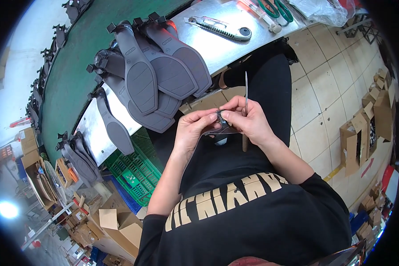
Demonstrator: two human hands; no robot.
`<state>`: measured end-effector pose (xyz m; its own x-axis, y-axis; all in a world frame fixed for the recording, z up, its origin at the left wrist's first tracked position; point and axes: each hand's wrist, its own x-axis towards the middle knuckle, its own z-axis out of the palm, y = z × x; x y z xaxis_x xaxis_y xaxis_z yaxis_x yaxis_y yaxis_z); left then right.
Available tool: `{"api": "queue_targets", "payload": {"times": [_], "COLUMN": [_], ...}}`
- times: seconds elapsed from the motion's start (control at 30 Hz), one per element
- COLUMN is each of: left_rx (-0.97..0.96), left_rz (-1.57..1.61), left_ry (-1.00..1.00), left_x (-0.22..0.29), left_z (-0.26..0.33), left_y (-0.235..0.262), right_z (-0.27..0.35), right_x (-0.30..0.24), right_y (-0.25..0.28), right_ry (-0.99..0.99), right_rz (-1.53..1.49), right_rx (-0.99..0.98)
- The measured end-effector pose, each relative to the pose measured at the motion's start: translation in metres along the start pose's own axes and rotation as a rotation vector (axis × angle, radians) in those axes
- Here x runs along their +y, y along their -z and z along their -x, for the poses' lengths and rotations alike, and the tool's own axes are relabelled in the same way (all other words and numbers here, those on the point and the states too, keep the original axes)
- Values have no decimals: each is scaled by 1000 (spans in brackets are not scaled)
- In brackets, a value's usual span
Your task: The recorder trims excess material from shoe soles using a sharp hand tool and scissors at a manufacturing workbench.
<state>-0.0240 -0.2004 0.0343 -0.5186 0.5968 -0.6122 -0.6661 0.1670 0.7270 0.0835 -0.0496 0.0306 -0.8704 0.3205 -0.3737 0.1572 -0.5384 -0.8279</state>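
Note:
In front of my waist, my left hand [193, 130] and my right hand [252, 120] meet, fingertips pinched on the small dark strap end of a grey sandal [224, 129]. Most of that sandal is hidden by my hands or lost against the black shirt. A thin pointed metal tool [246, 91] with a brown lower end is also in my right hand, standing nearly upright between the fingers. To the left, a pile of grey sandals [141, 84] lies with soles up and buckled straps toward the far side. One more sandal [115, 128] lies apart, overhanging the table edge.
A utility knife [219, 29], green-handled scissors [277, 9] and a clear tube [262, 17] rest on the metal tabletop [199, 49]. Beyond runs a green belt [82, 66] with further sandals along its far edge. A green crate [135, 166] and cardboard boxes [119, 226] stand lower left.

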Motion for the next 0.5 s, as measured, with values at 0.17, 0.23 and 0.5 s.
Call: {"api": "queue_targets", "payload": {"times": [0.17, 0.23, 0.5], "left_rx": [19, 36, -1], "left_rz": [0, -42, 35], "left_ry": [-32, -73, -33], "left_x": [-8, -14, -19], "left_z": [4, 3, 7], "left_y": [-1, -3, -3], "right_z": [6, 8, 8], "right_x": [9, 16, 13], "right_y": [-1, 1, 2], "right_ry": [43, 52, 19], "right_rz": [10, 34, -11], "right_rx": [-15, -5, 11]}}
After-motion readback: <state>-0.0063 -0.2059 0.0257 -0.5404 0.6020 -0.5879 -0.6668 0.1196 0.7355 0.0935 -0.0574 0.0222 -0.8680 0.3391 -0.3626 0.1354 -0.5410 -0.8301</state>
